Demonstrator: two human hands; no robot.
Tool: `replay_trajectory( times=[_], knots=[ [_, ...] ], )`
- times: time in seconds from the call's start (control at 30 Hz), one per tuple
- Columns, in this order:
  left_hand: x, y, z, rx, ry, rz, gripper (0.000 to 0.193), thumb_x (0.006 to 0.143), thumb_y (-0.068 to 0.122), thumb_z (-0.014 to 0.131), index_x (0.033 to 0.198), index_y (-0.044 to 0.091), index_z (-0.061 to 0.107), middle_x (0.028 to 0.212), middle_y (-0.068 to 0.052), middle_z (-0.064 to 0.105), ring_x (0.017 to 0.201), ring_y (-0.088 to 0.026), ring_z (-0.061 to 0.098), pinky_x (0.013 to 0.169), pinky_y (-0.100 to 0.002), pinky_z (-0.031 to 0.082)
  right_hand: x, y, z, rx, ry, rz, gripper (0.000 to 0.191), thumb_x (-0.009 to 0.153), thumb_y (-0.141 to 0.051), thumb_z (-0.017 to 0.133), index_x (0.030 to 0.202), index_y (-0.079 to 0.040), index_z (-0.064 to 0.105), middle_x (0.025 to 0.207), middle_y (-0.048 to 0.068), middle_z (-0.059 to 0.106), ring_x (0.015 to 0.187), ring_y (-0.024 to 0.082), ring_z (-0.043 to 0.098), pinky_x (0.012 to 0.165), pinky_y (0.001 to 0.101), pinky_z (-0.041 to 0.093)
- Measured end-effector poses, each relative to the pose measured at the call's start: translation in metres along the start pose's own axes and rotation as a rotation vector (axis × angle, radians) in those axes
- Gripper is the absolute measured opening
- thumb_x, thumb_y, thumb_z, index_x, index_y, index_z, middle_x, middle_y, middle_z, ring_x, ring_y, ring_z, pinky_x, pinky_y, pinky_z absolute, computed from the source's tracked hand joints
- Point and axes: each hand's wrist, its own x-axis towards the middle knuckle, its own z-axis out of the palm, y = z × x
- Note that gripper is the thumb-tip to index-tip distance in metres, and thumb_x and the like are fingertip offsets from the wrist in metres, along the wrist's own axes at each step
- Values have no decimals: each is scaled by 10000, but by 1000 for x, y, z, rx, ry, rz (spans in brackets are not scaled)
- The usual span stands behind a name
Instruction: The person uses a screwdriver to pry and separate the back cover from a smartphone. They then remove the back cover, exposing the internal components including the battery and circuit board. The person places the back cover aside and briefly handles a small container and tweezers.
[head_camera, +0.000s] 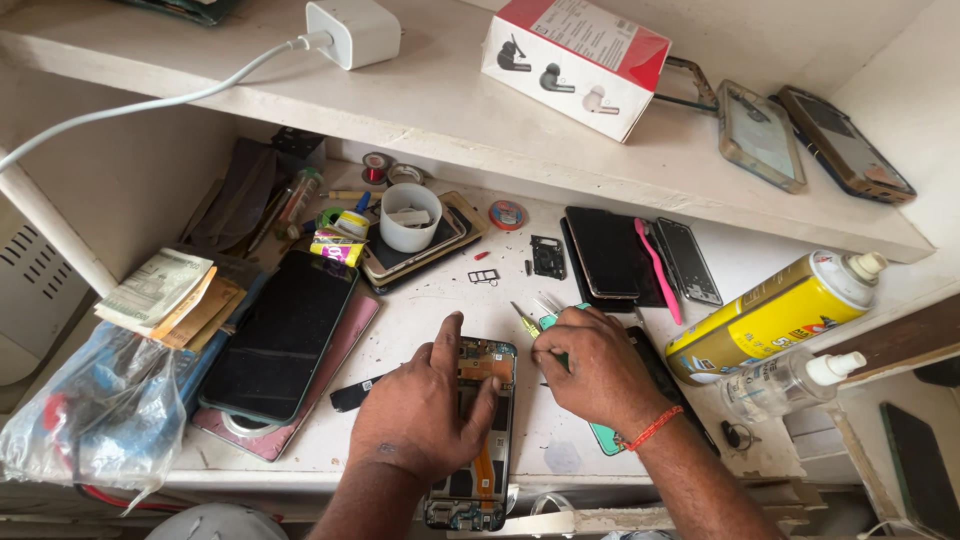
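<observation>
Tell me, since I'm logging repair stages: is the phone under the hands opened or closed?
Opened. The phone under the left hand shows bare boards and an orange flex cable, with no back cover.

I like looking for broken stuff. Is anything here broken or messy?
Yes. The phone under the left hand has its back off, so its insides show. The right hand holds tweezers beside it. A yellow spray can and a clear bottle lie tipped on their sides.

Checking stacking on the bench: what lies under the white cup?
The white cup stands on a short stack of dark phones. Their faces beneath the cup are covered, so the count stays unclear.
</observation>
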Motion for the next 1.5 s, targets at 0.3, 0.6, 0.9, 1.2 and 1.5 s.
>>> replay_trajectory(
  times=[0.3, 0.6, 0.9, 1.2, 1.5],
  knots=[
    [0, 3, -7, 9, -73, -31, 905, 954, 575, 480, 1586, 22, 142, 1097, -224, 669, 967, -316, 732, 870, -423, 605, -18, -17, 5, 86, 321, -94, 89, 913, -134, 680, 955, -77, 626, 939, 73, 659, 940, 284, 649, 871, 428, 492],
    [3, -3, 3, -39, 34, -3, 905, 919, 548, 549, 1565, 13, 209, 1098, -227, 678, 952, -341, 732, 863, -433, 597, -48, -63, 44, 309, 437, -111, 86, 944, -52, 640, 1021, -35, 605, 1255, 154, 663, 1051, 301, 692, 870, 401, 563],
    [3, -16, 16, -55, 306, 163, 768, 816, 466, 666, 1424, 14, 543, 1109, -171, 631, 1002, -343, 670, 792, -451, 581, -51, -62, 51, 296, 443, -47, 103, 936, -45, 676, 1018, -61, 615, 1258, 135, 659, 1023, 346, 714, 804, 401, 588],
    [12, -23, 10, 92, 386, 303, 743, 842, 483, 692, 1332, -60, 563, 1108, -193, 617, 1019, -358, 602, 843, -450, 523, -47, -62, 50, 366, 407, 14, 96, 927, -63, 673, 1004, -59, 616, 1256, 132, 651, 1027, 332, 707, 790, 395, 593],
    [-33, -37, 28, 61, 400, 448, 553, 800, 241, 670, 1274, -38, 610, 1290, -245, 564, 1125, -374, 555, 908, -494, 428, -48, -61, 51, 355, 399, 10, 118, 904, -53, 666, 1009, -62, 612, 1235, 106, 672, 1083, 318, 701, 870, 397, 575]
  ],
)
